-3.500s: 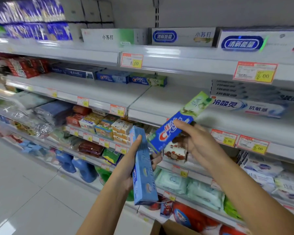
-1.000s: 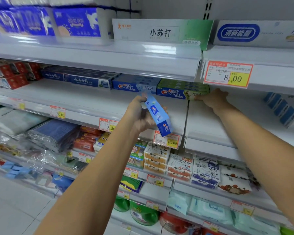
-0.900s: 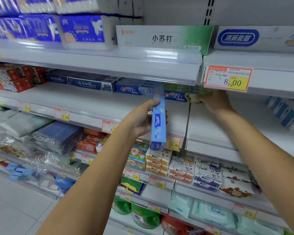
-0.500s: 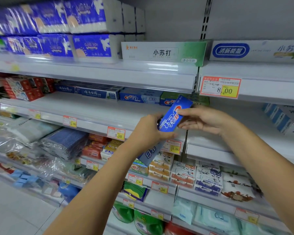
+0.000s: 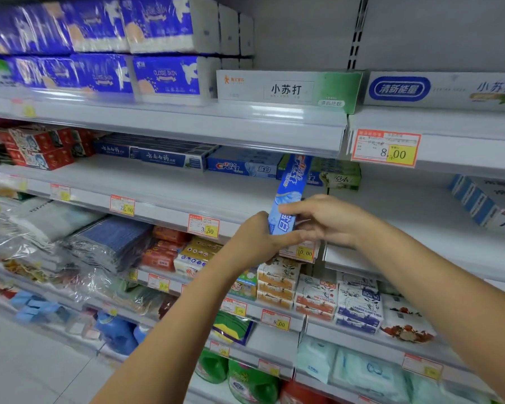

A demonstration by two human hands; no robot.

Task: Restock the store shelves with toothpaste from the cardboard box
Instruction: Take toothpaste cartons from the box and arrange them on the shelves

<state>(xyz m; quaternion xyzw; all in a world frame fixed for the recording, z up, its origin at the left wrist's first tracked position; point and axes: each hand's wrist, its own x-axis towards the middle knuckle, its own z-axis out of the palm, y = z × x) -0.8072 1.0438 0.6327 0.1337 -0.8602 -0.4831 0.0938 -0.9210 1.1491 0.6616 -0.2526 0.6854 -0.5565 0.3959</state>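
A toothpaste box (image 5: 289, 193) is gripped near upright, centre frame, by left hand (image 5: 252, 243) and right hand (image 5: 333, 220). The green box (image 5: 341, 175) behind is partly covered.

The left hand (image 5: 254, 240) and right hand (image 5: 330, 220) hide the lower end of the blue toothpaste box (image 5: 289, 193), which covers part of a green box (image 5: 340, 176) behind. Upper-left tissue packs (image 5: 27, 33) are blurred.

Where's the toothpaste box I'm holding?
Centre of the head view: the blue toothpaste box is held nearly upright by the left hand and right hand, above the 10.00 price tag, its top overlapping the green boxes.
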